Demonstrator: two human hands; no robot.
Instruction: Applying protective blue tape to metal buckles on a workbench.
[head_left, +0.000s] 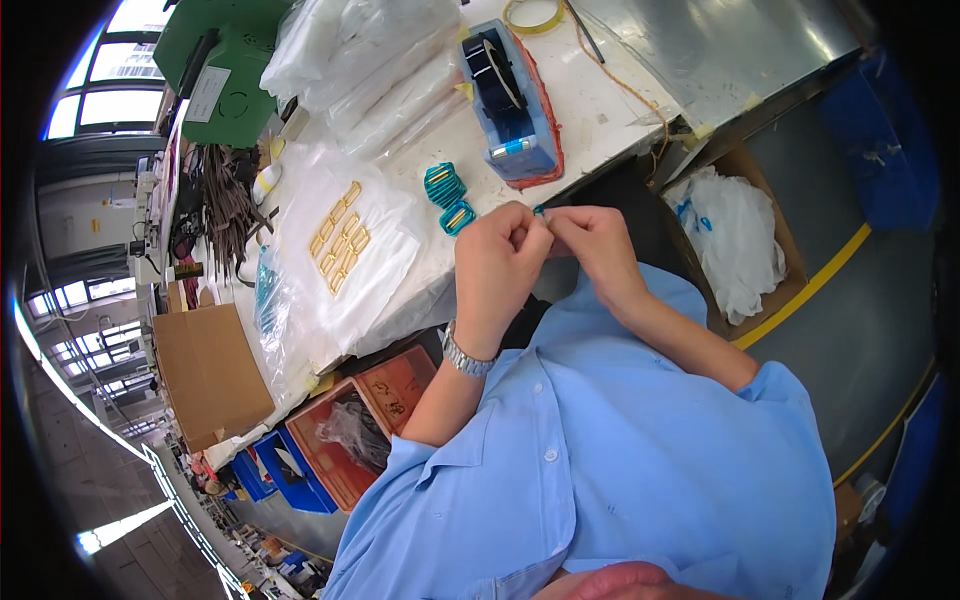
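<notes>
From the head camera, the person in the light blue shirt is standing at the white workbench (590,110) with both hands raised together just past its near edge. The left hand (497,262), a metal watch on its wrist, is curling almost shut, its fingertips pinching a small teal-wrapped part (540,210) that is only peeking out between the two hands. The right hand (592,245) is meeting it from the other side, fingers bent tight and nipping the same little piece.

Just beside the left hand, two teal wound coils with gold centres (449,199) are lying on the bench. Beyond them a blue tape dispenser with a dark roll (508,100) is sitting. To the left, a row of small gold frames (340,238) is resting on clear plastic sheeting. A cardboard box holding a white plastic bag (738,238) is standing on the floor to the right.
</notes>
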